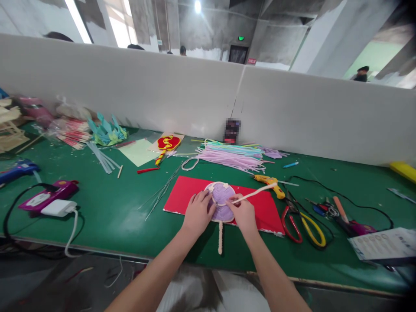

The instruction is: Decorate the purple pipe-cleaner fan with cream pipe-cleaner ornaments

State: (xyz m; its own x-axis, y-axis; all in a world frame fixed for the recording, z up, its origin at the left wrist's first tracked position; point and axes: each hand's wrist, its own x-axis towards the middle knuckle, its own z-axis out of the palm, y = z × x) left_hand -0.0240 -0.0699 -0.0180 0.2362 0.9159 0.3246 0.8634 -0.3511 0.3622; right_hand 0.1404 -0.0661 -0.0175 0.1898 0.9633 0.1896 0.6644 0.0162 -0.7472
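Observation:
A small round fan of purple pipe cleaners [221, 200] with a cream rim and a cream handle [220, 237] lies on a red sheet [182, 195]. My left hand [198, 213] presses on the fan's left side with its fingers curled down. My right hand [243, 213] pinches a loose cream pipe cleaner [256, 192] that runs up and to the right from the fan's right edge.
A pile of purple and pastel pipe cleaners [230, 155] lies behind the sheet. A yellow glue gun [269, 181], red and yellow scissors [303, 226], cables and small tools sit to the right. A purple device with a white charger [52, 200] lies left. A white partition [292, 112] backs the green table [110, 208].

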